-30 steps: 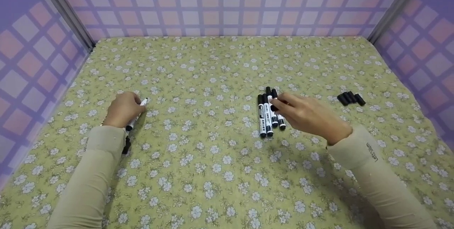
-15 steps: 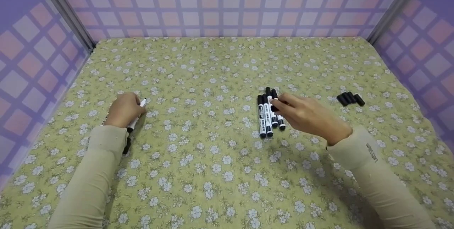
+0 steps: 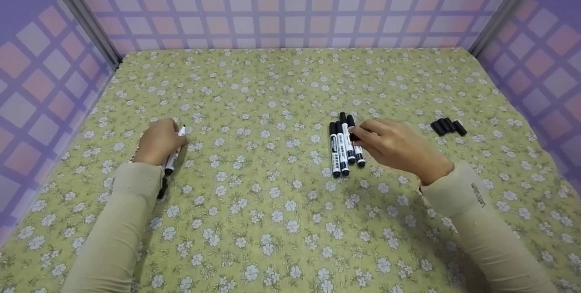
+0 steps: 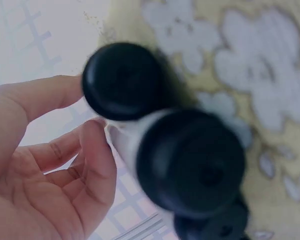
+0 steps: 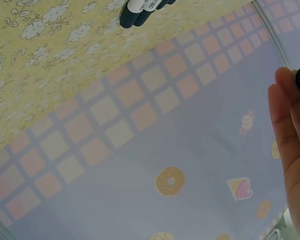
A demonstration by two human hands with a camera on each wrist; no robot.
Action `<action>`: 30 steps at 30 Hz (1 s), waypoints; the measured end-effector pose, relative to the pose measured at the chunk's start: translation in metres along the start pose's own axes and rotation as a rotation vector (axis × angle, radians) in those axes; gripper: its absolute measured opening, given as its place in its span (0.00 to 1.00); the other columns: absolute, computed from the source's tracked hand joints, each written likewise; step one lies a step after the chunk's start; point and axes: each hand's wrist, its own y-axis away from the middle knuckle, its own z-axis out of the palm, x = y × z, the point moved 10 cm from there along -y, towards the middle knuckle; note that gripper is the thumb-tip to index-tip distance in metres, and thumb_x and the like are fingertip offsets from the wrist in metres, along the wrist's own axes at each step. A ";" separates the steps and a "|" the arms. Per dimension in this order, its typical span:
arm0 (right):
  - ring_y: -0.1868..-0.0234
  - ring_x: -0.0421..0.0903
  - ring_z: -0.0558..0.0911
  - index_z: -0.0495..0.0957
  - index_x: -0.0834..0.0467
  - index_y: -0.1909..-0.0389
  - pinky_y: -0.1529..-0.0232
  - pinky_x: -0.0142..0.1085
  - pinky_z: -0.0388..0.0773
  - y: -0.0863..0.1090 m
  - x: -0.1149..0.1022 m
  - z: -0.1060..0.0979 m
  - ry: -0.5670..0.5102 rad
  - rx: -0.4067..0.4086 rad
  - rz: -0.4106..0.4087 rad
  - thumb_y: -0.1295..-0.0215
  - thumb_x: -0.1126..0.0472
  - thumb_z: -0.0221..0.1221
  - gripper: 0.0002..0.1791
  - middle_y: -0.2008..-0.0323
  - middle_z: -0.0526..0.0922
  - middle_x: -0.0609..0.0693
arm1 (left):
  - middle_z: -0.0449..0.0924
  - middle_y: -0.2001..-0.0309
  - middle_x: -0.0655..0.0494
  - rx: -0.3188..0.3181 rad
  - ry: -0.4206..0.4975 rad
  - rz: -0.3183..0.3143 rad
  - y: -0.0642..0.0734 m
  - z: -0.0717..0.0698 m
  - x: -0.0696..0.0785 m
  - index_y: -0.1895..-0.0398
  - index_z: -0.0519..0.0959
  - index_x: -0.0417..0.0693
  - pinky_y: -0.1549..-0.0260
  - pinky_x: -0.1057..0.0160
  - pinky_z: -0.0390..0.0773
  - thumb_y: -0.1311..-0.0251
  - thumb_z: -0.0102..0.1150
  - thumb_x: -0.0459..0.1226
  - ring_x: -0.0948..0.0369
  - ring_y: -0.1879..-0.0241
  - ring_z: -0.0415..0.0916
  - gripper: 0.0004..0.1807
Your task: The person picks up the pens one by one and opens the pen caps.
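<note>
In the head view, my left hand (image 3: 159,143) pinches a white marker (image 3: 171,162) at the left, low over the cloth. Its uncapped dark tip (image 3: 184,126) points away from me. Another black end (image 3: 162,188) shows beside my left cuff; the rest is hidden. The left wrist view has several round black marker ends, one (image 4: 122,82) right at my thumb. My right hand (image 3: 395,150) pinches a black marker cap (image 3: 353,135) between thumb and fingers. Several capped white markers (image 3: 338,152) lie side by side just under its fingertips.
Several loose black caps (image 3: 447,126) lie together to the right of my right hand. A yellow floral cloth (image 3: 254,220) covers the table. Purple checked walls (image 3: 295,11) enclose the back and both sides.
The marker in my left hand has slid slightly towards me, its back end now nearer and its angle a little steeper. My right hand stays nearly still with the cap.
</note>
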 end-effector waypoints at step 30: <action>0.66 0.49 0.82 0.81 0.69 0.55 0.66 0.40 0.81 0.058 0.103 -0.006 -0.116 -0.011 0.432 0.39 0.68 0.63 0.13 0.62 0.80 0.60 | 0.78 0.63 0.48 -0.029 0.134 0.233 0.015 0.036 0.112 0.47 0.77 0.43 0.78 0.61 0.69 0.30 0.48 0.42 0.59 0.78 0.68 0.17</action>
